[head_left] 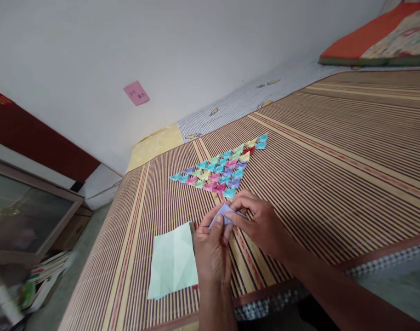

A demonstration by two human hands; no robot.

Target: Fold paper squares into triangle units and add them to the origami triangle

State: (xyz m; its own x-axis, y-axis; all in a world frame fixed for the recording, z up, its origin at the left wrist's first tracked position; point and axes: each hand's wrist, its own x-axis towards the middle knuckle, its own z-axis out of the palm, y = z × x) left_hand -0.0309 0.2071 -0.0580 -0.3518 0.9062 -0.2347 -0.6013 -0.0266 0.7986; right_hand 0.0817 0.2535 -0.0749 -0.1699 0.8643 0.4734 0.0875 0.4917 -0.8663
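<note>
Between my two hands is a folded piece of lavender paper [224,212], roughly triangular. My left hand [215,234] pinches its lower left part, thumb on top. The fingers of my right hand [253,214] close on its right side. Just beyond my hands, small folded paper pieces [215,176] in blue, green, yellow, pink, purple and red lie in rows that form a large triangle. A creased pale green sheet of paper [173,262] lies to the left of my left hand, on top of something dark-edged that is mostly hidden.
All of this rests on a striped bamboo mat [316,161] over a bed. A pink note [136,93] is stuck on the white wall [93,55]. Folded orange and floral bedding [378,37] sits at the far right. A glass-fronted cabinet [27,216] stands at the left.
</note>
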